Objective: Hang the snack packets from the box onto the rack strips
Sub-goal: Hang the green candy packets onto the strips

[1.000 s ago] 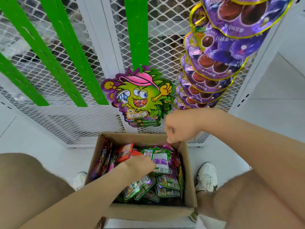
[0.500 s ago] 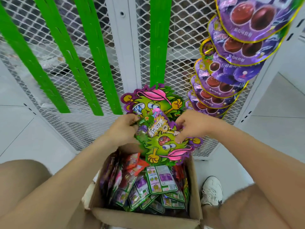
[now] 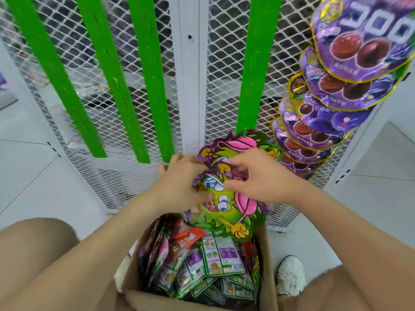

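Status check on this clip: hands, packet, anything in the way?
Left hand and right hand both grip green monster packet over the box. Not yet hooked on green strip. Hung packet right behind; strip bare above it.

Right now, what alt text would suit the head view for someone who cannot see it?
The left hand and right hand hold a green packet above a box of packets, before a mesh rack. A matching packet hangs from the nearest green strip; purple packets hang at right.
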Action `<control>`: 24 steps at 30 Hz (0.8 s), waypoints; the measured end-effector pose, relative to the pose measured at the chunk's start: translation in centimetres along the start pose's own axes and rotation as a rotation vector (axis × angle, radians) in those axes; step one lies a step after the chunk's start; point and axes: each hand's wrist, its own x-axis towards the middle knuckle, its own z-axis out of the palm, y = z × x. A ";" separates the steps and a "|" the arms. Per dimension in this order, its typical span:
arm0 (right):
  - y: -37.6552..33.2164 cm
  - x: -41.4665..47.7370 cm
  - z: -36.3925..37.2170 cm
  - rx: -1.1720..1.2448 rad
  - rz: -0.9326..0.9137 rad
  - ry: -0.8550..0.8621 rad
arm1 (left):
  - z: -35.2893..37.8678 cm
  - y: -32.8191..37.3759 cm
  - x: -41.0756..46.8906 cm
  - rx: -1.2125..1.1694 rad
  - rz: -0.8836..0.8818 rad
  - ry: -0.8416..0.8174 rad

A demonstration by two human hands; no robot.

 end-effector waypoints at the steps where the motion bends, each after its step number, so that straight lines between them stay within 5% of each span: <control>1: -0.3 0.3 -0.4 0.068 0.016 0.051 | -0.7 -0.3 0.1 -0.115 0.002 0.001; 3: -0.1 0.6 -1.1 0.183 0.103 0.167 | -1.8 -0.8 0.0 -0.395 -0.032 -0.014; 9: 2.1 0.6 -2.7 0.454 0.311 0.169 | -1.5 -1.1 0.3 -1.017 -0.291 0.050; 12: 1.4 0.7 -3.1 0.578 0.287 0.352 | -1.4 -0.1 1.3 -0.792 -0.184 0.251; 15: 1.1 1.0 -4.0 0.225 0.175 0.519 | -2.9 1.4 2.3 -0.563 -0.079 0.446; 19: 0.7 0.6 -4.5 -0.089 0.163 0.438 | -5.5 2.6 4.4 -0.656 0.014 0.411; 24: 0.5 0.8 -4.1 -0.191 0.255 0.243 | -5.4 2.5 7.0 -0.690 -0.025 0.441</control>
